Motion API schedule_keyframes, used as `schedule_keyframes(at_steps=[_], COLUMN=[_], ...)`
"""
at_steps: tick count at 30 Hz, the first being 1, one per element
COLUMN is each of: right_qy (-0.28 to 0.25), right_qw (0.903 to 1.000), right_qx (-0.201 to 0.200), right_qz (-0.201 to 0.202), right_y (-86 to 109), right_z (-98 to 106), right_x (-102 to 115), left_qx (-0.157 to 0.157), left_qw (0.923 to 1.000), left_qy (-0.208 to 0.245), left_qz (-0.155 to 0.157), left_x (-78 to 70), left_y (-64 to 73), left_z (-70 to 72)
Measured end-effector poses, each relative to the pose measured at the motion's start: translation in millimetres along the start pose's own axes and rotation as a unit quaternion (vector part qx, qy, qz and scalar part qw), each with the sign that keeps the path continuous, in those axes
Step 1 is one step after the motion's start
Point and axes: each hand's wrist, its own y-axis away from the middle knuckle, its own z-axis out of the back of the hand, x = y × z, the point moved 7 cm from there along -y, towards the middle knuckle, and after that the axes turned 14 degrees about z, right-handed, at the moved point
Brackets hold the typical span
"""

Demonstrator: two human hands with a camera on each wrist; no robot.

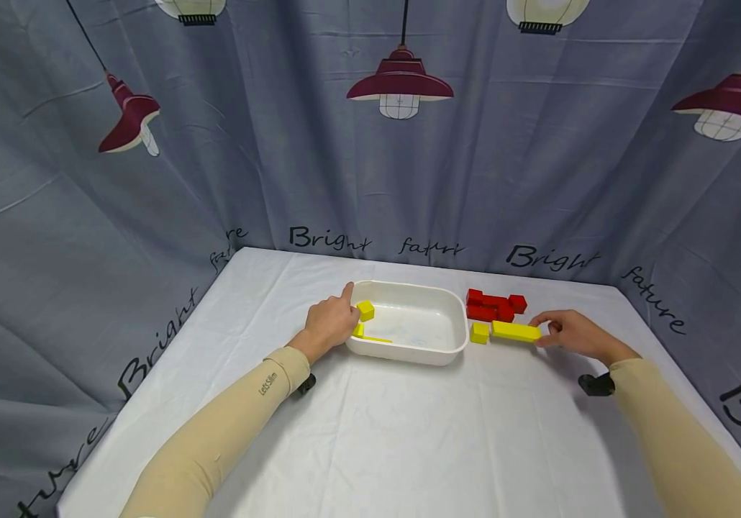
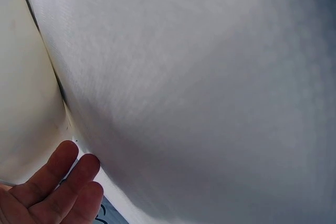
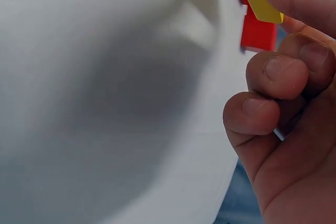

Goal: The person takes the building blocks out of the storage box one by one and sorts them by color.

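Note:
At the left end of a white plastic basin (image 1: 417,352), my left hand (image 1: 330,324) holds the rim, index finger lying along it. Three of its fingers (image 2: 79,179) show outside the wall in the left wrist view. Inside the basin, near that hand, are a yellow cube (image 1: 365,310) and more yellow blocks (image 1: 359,330), partly hidden by the hand and the wall. My right hand (image 1: 574,334) pinches the right end of a long yellow block (image 1: 514,331) between thumb and index finger, its other fingers curled. A loose yellow cube (image 1: 479,333) sits just left of that block.
Several red blocks (image 1: 482,313) lie clustered right of the basin, behind the yellow ones. A white cloth covers the table (image 1: 409,432). Grey-blue curtains (image 1: 319,158) with printed lamps and lettering hang close around its back and sides.

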Motion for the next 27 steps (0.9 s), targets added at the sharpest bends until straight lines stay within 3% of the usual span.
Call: schedule_keyframes(at_steps=[16,27], right_qy=[0.007,0.016], right_qw=[0.9998,0.9997], right_qx=[0.004,-0.013], right_qz=[-0.016,-0.016], right_y=[2.2,-6.7], right_z=[-18,-11], right_x=[-17,0], left_qx=[0.003,-0.005], left_qw=[1.0000,1.0000], left_qy=[0.005,0.001], left_qz=[0.001,-0.001], left_x=[0.5,-0.1], left_y=[0.9,2.5], left_z=[-1.2,0.8])
